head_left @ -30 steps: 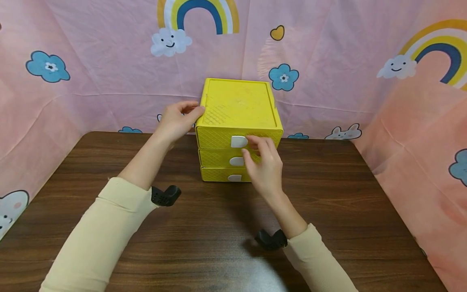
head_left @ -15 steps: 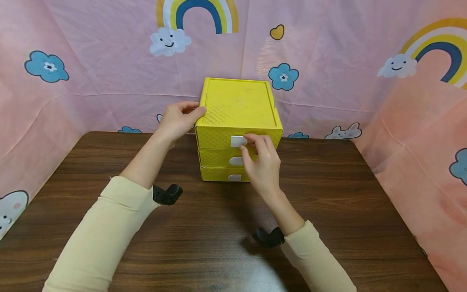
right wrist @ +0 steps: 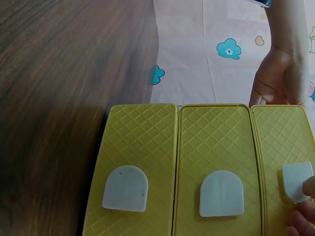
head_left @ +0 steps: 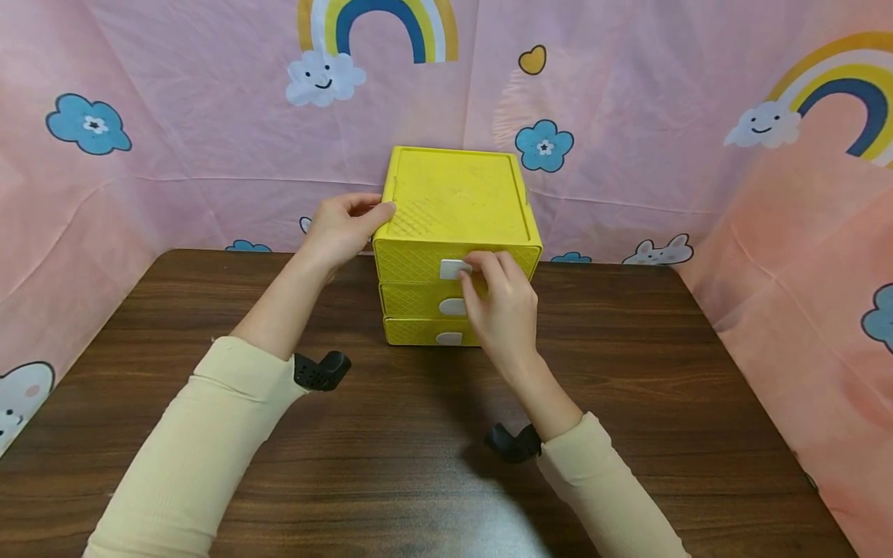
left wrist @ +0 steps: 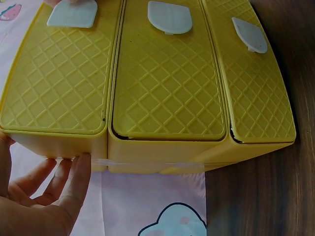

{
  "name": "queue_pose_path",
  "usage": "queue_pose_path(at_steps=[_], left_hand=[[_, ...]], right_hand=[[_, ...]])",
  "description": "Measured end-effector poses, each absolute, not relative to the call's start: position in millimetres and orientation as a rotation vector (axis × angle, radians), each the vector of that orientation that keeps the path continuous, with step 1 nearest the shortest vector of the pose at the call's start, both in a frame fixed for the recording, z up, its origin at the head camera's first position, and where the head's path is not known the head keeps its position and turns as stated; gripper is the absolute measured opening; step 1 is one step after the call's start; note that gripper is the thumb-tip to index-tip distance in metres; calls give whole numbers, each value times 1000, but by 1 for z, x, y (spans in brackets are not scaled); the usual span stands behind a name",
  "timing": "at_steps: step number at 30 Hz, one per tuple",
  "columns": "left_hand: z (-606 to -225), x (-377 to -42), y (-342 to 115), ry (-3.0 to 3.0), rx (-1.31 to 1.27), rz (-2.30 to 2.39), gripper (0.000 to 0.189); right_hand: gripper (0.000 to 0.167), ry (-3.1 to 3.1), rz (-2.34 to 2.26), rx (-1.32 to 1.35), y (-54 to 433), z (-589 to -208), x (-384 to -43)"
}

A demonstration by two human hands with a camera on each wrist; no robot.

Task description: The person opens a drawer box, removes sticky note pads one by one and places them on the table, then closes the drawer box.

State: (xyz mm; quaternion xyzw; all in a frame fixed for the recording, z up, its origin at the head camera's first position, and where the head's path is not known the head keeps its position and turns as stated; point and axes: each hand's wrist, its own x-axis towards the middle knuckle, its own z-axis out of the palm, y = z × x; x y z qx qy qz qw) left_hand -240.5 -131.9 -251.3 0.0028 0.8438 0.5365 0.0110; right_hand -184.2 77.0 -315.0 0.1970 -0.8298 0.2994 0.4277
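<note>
A yellow plastic drawer unit with three stacked drawers stands at the back of the table. Each textured drawer front carries a white tab handle. My right hand pinches the top drawer's handle at its right side, with thumb below and fingers above. The top drawer sits flush with the other two. My left hand steadies the unit's upper left side, its thumb at the top edge. In the left wrist view, the fairly straight fingers of that hand lie against the side wall.
The dark wooden table stretches in front of the unit. A pink cloth printed with rainbows and clouds hangs behind it and along both sides. A black wrist camera mount juts from the left sleeve, another mount from the right.
My right hand has shifted slightly left and up, and its fingertips have closed onto the top handle. My left hand stays in place at the unit's side. All drawers look unmoved.
</note>
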Motion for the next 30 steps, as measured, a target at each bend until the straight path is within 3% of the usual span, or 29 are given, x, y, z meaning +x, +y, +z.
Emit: queue_pose_path(at_steps=[30], left_hand=[[-251, -239, -132, 2644, 27, 1637, 54]], right_hand=[[8, -2106, 644, 568, 84, -312, -191]])
